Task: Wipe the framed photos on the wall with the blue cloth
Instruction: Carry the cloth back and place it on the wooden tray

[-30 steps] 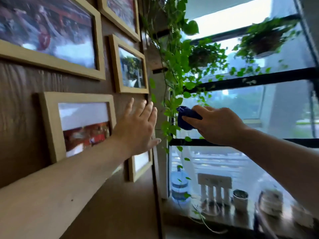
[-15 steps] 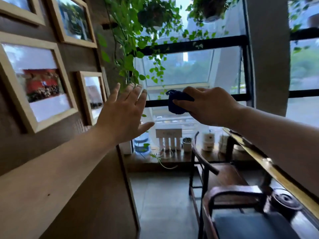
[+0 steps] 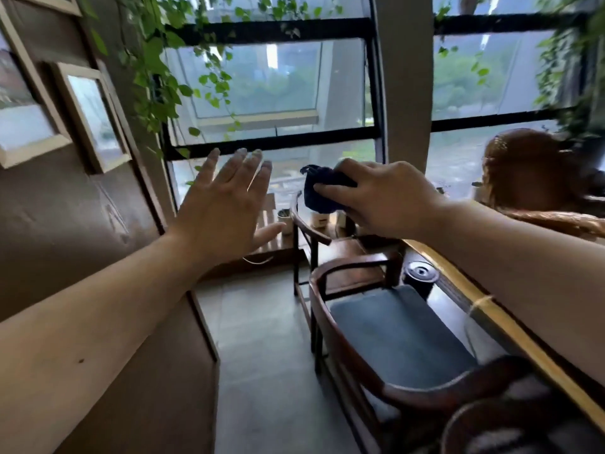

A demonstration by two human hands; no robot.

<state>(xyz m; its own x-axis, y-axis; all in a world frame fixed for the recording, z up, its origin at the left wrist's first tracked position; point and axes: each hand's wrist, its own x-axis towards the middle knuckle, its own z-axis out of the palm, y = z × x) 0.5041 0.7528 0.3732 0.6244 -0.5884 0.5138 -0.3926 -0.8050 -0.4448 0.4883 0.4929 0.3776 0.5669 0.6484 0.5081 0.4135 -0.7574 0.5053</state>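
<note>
My right hand [image 3: 376, 198] is shut on the dark blue cloth [image 3: 319, 190], bunched into a wad and held in the air in front of the window. My left hand [image 3: 222, 204] is open with fingers spread, raised in the air and off the wall. The framed photos hang on the brown wooden wall at the far left: a small light-wood frame [image 3: 93, 117] and a larger one [image 3: 23, 109] cut off by the image edge. Both hands are well to the right of the frames, touching neither.
A wooden armchair with a blue cushion [image 3: 396, 335] stands below my right arm, a second chair [image 3: 314, 237] behind it. A long wooden table edge [image 3: 491, 309] runs along the right. Green vines [image 3: 154, 70] hang beside the wall. Someone's head [image 3: 530, 168] shows at right.
My view has swung right and down, away from the wall; the frames slid to the left edge. Both hands came off the wall area and hover before the window, cloth still gripped.
</note>
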